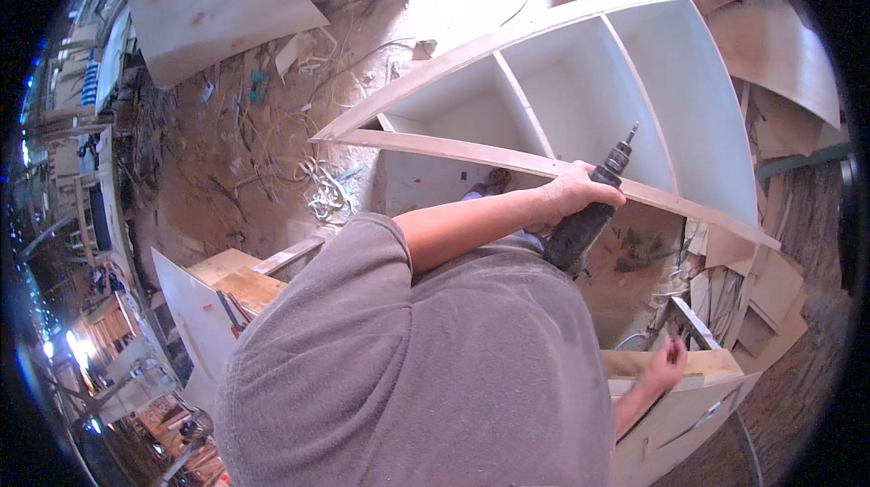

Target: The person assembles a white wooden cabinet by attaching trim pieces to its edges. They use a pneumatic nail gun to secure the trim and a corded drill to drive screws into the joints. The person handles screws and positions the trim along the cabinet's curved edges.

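My left hand [578,192] is wrapped round a dark cordless drill [587,220], my arm reaching across in front of my body. The drill's bit points up and away to the right, over the front edge of a white wooden cabinet frame [648,106] with several compartments. Lower right, my right hand [669,365] is held above a wooden top [711,363] with its fingers curled together. Whatever is in those fingers, if anything, is too small to make out.
Scraps and tangled pale strips [331,192] litter the dusty floor at left. A large pale panel [213,7] lies at the far left. Beside my left side stands a wooden box [240,283] with red-handled tools at its edge. Board offcuts [757,306] are heaped at right.
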Motion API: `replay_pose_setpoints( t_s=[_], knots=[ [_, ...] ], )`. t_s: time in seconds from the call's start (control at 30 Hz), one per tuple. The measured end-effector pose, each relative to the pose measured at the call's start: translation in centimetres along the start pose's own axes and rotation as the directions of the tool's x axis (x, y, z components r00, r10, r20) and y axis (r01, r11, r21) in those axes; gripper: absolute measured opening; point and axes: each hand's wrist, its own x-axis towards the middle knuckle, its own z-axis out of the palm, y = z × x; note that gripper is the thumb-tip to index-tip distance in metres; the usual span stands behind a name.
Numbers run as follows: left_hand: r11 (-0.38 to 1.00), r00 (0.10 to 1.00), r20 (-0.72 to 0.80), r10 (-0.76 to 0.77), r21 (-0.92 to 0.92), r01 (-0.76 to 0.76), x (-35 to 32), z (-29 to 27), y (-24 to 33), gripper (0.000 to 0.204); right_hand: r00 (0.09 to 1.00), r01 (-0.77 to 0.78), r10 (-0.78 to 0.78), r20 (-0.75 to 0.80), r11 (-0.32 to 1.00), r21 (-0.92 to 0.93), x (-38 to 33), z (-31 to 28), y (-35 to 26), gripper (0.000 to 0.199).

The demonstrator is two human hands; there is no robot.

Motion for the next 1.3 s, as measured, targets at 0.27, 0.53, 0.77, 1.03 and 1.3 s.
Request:
replay_pose_setpoints(
  t_s=[0.27, 0.53, 0.77, 1.03, 1.3],
  knots=[
    [0.992, 0.998, -0.008, 0.067, 0.110, -0.065, -2.9, -3.2, 2.6, 0.049, 0.858, 0.336, -0.414, 0.304, 0.900, 0.276, -2.1, 17.7, -26.6, 0.019],
    [0.988, 0.968, -0.217, 0.128, -0.052, -0.142, -4.4, -5.3, 2.9, 0.044, 0.618, 0.517, -0.652, 0.439, 0.758, 0.397, -1.2, 22.1, -31.8, 0.017],
    [0.905, 0.910, -0.373, 0.182, -0.299, -0.303, -4.6, -6.1, 1.4, 0.036, 0.326, 0.623, -0.736, 0.594, 0.639, 0.450, 1.5, 21.6, -33.5, 0.034],
    [0.563, 0.905, -0.423, 0.046, -0.738, -0.373, -4.8, -9.6, 1.4, 0.031, 0.032, 0.654, -0.653, 0.756, 0.586, 0.478, -2.6, 19.0, -32.9, 0.085],
    [0.693, 0.866, -0.499, -0.009, -0.628, -0.355, -8.4, -15.8, 1.0, 0.069, 0.232, 0.590, -0.670, 0.705, 0.673, 0.445, -9.1, 23.5, -36.3, 0.071]
  ],
)
